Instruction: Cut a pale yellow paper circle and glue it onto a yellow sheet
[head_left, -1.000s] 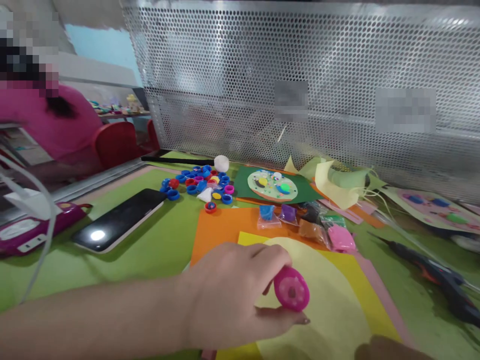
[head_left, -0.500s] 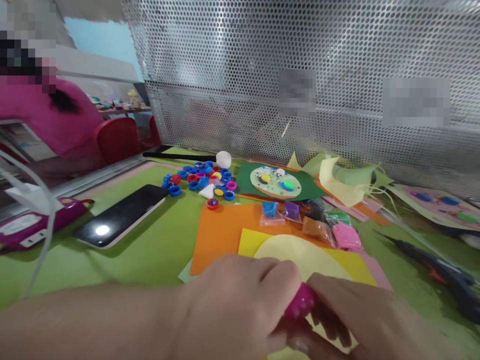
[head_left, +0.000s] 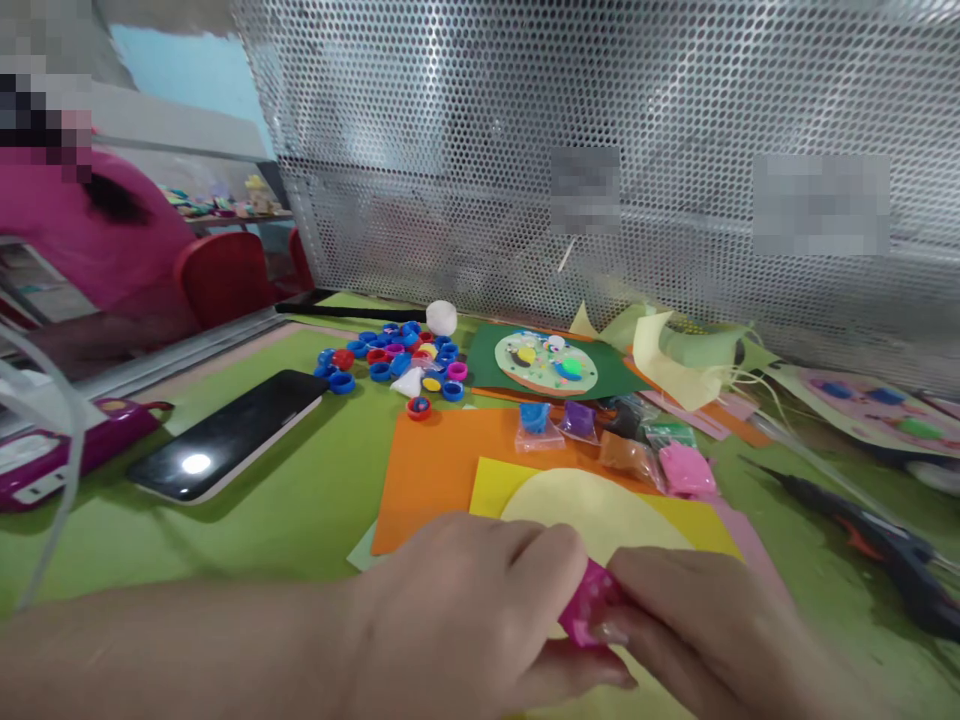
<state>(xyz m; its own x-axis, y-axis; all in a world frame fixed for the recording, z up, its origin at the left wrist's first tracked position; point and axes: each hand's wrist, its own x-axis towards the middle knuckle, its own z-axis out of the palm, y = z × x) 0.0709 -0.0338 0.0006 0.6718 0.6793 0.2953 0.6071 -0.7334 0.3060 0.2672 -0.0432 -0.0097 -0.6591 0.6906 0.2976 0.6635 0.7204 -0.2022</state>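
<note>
Over the table's near side, both my hands grip one small packet of magenta clay (head_left: 586, 605), shiny like plastic wrap. My left hand (head_left: 465, 610) is closed, with its thumb and curled forefinger around the packet's left part. On the other side, the fingertips and thumb of my right hand (head_left: 697, 620) pinch the packet. Some of it is hidden behind the fingers. Beneath the hands lies a pale yellow paper circle (head_left: 592, 500), resting on yellow paper (head_left: 487, 487) and orange paper (head_left: 427, 460).
Bottle caps (head_left: 379, 370) lie beside a phone (head_left: 232, 432). Several clay packets (head_left: 628, 457) sit behind the yellow paper. A glue gun (head_left: 870, 535) lies at right, a purple power strip (head_left: 75, 460) at left. A decorated disc (head_left: 540, 375) stands before the perforated metal panel (head_left: 465, 230).
My right thumb has come up onto the packet, and the right fingers have closed in around it. The packet has turned and shifted slightly left. The view has shifted a little.
</note>
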